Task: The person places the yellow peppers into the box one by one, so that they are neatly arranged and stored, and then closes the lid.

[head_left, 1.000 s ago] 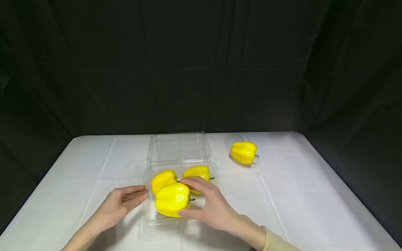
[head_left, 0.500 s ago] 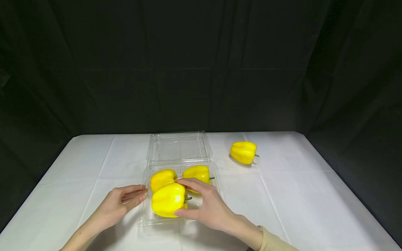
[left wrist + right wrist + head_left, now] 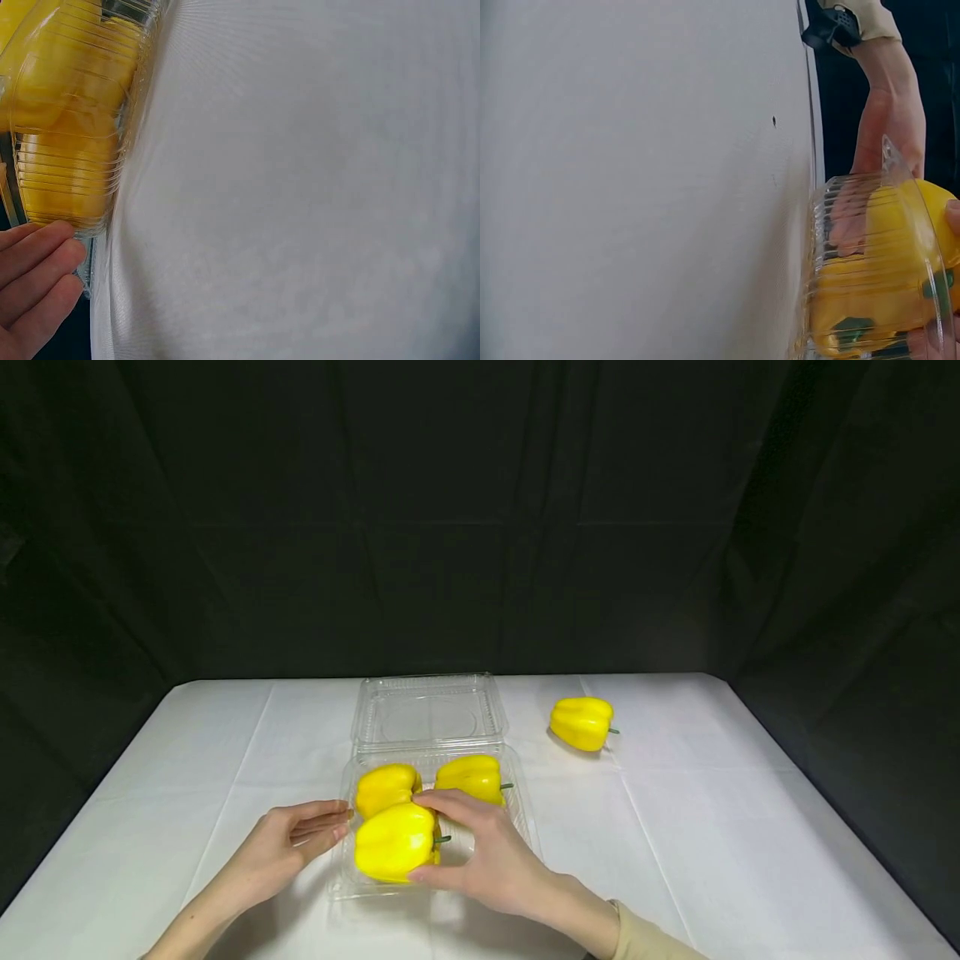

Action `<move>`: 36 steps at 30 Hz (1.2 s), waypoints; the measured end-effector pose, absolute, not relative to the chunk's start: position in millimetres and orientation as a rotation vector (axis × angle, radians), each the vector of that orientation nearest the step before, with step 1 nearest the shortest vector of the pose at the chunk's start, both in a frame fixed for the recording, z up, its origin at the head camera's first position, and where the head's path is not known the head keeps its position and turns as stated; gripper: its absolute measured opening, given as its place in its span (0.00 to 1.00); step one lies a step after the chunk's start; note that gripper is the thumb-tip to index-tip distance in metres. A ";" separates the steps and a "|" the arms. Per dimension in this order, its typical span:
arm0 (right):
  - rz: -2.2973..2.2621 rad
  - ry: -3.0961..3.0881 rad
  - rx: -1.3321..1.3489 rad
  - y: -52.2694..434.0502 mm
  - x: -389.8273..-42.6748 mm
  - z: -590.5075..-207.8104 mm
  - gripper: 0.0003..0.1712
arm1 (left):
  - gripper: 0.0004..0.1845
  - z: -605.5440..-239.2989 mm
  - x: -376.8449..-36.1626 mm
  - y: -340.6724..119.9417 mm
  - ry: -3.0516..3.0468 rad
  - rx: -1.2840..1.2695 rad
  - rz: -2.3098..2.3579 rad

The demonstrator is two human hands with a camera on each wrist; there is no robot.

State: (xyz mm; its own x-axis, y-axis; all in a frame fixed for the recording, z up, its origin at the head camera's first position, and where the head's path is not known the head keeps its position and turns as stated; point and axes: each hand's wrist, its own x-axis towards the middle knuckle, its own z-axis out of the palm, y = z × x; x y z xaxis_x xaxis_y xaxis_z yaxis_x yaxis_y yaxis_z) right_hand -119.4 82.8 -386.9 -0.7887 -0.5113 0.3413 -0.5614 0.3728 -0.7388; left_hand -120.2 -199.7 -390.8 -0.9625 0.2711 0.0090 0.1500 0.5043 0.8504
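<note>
My right hand (image 3: 498,864) grips a yellow bell pepper (image 3: 393,843), thumb on the near side and fingers on the far side, at the front left of a clear plastic clamshell box (image 3: 523,806). Two more yellow bell peppers lie in the box behind it, one back left (image 3: 384,787) and one back right (image 3: 470,774). The held pepper's green stem points right. My left hand (image 3: 281,847) is at the box's left side, thumb and fingers apart around its edge. In the left wrist view, straight left fingers (image 3: 45,262) lie against the ribbed wall.
The box's lid (image 3: 427,714) lies folded back on the far side. Another yellow bell pepper (image 3: 581,724) rests on the white tablecloth (image 3: 720,827) at the back right. A black curtain (image 3: 450,527) hangs behind the table.
My right hand has moved the gripped pepper left and slightly toward me, low into the box's front left. The back left pepper has shifted slightly left. My left hand has stayed almost still.
</note>
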 end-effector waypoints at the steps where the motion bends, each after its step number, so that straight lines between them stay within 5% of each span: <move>1: 1.401 -2.556 1.006 82.2 -119.2 -386.9 0.38 | 0.24 -391.0 -120.2 -199.9 2.616 0.369 1.458; 36: 1.392 -2.823 0.889 80.8 -122.7 -389.8 0.42 | 0.23 -390.6 -120.0 -199.6 2.635 0.425 1.455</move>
State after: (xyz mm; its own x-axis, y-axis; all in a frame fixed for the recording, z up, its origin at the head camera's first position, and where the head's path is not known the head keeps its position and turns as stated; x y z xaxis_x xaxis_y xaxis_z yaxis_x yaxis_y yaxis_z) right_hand -122.7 80.8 -389.8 -0.8446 -0.5220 0.1191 -0.4122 0.4920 -0.7668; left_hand -120.0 -199.6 -390.6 -0.9558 0.2904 0.0453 0.1930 0.5037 0.8420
